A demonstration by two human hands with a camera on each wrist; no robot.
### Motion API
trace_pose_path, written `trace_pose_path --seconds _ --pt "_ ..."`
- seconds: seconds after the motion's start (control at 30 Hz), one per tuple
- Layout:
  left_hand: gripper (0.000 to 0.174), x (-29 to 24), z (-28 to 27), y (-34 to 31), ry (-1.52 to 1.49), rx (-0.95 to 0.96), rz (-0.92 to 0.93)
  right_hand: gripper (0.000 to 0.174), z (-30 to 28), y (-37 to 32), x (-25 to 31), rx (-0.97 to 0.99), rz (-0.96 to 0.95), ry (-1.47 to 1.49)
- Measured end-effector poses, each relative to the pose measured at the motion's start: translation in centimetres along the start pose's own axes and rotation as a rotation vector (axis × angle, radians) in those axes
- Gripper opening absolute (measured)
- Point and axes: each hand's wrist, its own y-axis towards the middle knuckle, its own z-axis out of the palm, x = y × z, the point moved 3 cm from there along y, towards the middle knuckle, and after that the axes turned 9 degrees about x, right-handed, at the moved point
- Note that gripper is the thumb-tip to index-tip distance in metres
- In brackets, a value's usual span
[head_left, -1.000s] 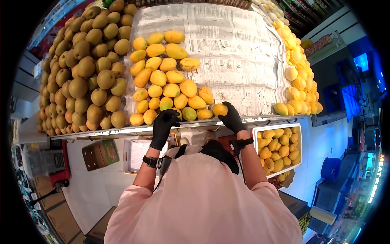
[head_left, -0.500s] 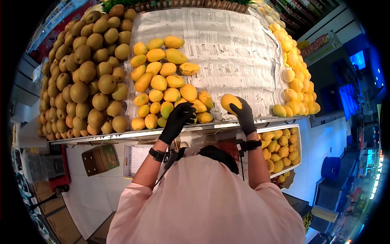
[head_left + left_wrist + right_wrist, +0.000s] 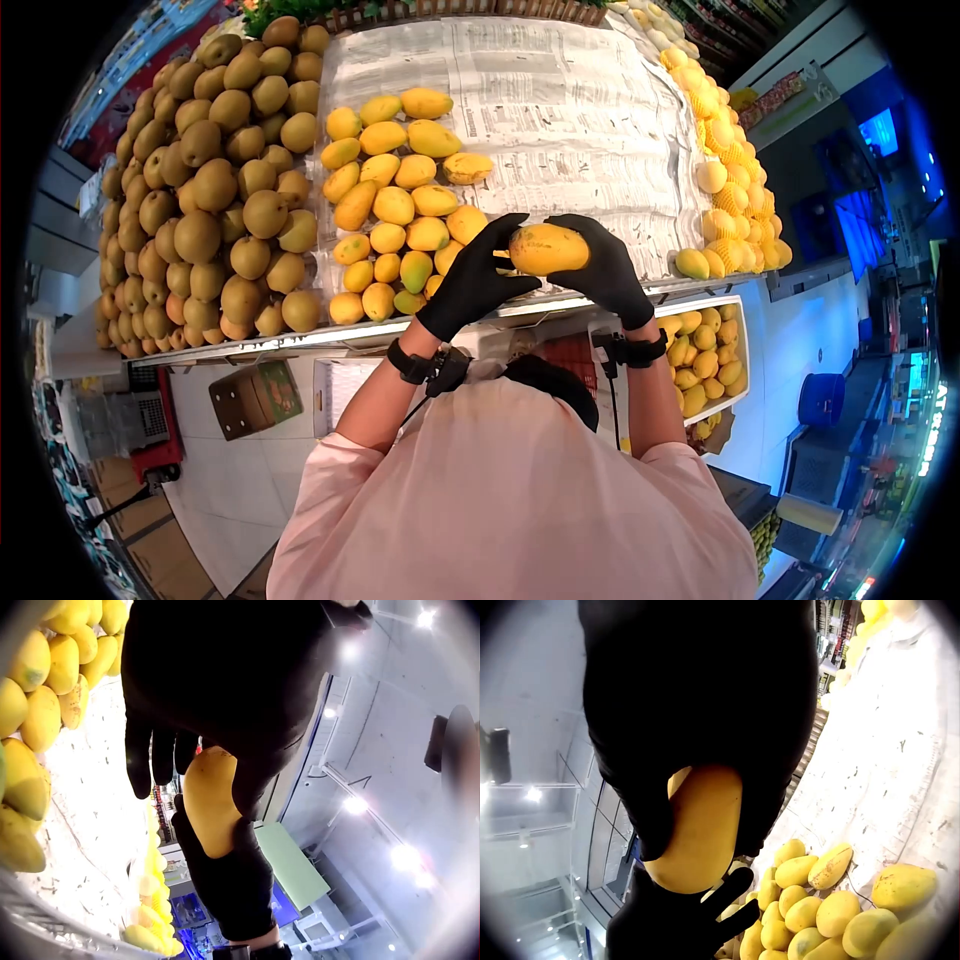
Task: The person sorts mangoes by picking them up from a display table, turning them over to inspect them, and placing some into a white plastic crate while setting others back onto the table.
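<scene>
A yellow mango with brown speckles is held sideways above the shelf's front edge, between two black-gloved hands. My right hand curls its fingers round the mango's right end and back. My left hand touches the mango's left end with straight, spread fingers. In the left wrist view the mango shows beyond my left hand, with the right glove wrapped round it. The right wrist view shows the mango under my right palm, with the left hand's fingers splayed below it.
A mango pile lies on the newspaper-lined shelf. Brown pears are stacked to the left and netted yellow fruit to the right. A crate of mangoes stands lower right, and a cardboard box on the floor.
My right hand lifted the mango from the shelf's front edge, up and leftward. My left hand left the pile's front row and rose to meet the mango's left end.
</scene>
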Motion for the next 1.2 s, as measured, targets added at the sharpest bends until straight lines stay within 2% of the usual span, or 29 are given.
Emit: trace_pose_path --seconds 0.1,0.23,0.3,0.33,0.37,0.4,0.47,0.57,0.63,0.73,0.77,0.87,0.9,1.0,1.03,1.07,1.17,1.2 --pt "0.072 0.0 -0.2 0.0 0.041 -0.032 0.095 0.063 -0.3 0.3 0.8 0.039 0.002 0.011" --pt "0.064 -0.3 -0.3 0.0 -0.036 -0.001 0.084 0.064 -0.8 0.9 1.8 0.025 -0.022 -0.089" --pt "0.058 1.2 -0.2 0.2 -0.322 -0.013 0.060 0.064 -0.9 1.2 1.6 0.013 -0.023 -0.085" --pt "0.056 1.5 -0.2 0.4 -0.462 -0.022 0.053 0.064 -0.7 1.3 1.0 0.012 0.000 0.063" --pt "0.049 2.0 0.4 0.1 -0.812 -0.003 -0.008 0.064 -0.5 1.4 0.2 0.012 0.023 0.212" --pt "0.048 2.4 0.5 0.0 -0.876 0.015 -0.030 0.064 -0.1 1.5 -0.6 0.014 0.047 0.361" --pt "0.048 3.6 0.7 0.2 -1.004 0.049 -0.069 0.065 0.9 1.7 -2.0 -0.047 -0.019 0.390" --pt "0.046 4.1 0.9 0.4 -0.982 0.030 -0.092 0.061 1.6 2.1 -1.2 -0.068 0.031 0.353" --pt "0.047 3.6 1.0 0.1 -0.962 0.012 -0.107 0.060 2.0 2.2 -2.0 -0.078 0.030 0.428" --pt "0.050 3.6 0.0 0.2 -0.683 -0.026 -0.234 0.052 2.6 1.9 -2.2 -0.154 0.051 0.470" --pt "0.053 4.1 -0.3 0.5 -0.506 -0.127 -0.235 0.049 2.9 1.9 -3.0 -0.174 0.067 0.430" --pt "0.055 3.8 -0.2 0.6 -0.166 -0.281 0.030 0.045 3.5 2.4 -4.0 -0.229 0.126 0.406" --pt "0.057 3.3 0.0 0.5 -0.009 -0.276 0.042 0.046 3.5 2.7 -3.9 -0.229 0.178 0.363" --pt "0.056 4.3 -0.2 0.8 0.005 -0.237 0.094 0.049 3.9 3.1 -3.5 -0.227 0.267 0.273" --pt "0.056 4.5 -0.6 0.8 -0.066 -0.211 0.036 0.048 3.8 3.1 -2.5 -0.207 0.309 0.249" --pt "0.056 4.8 -0.8 0.6 -0.219 -0.211 0.012 0.047 3.8 2.9 -1.9 -0.187 0.355 0.227" --pt "0.050 6.8 -1.1 -0.1 -0.762 -0.170 -0.066 0.038 3.6 2.4 -2.3 -0.153 0.342 0.426" --pt "0.048 5.9 -1.2 -0.3 -0.399 -0.148 -0.019 0.035 3.4 2.1 -2.1 -0.150 0.295 0.544"
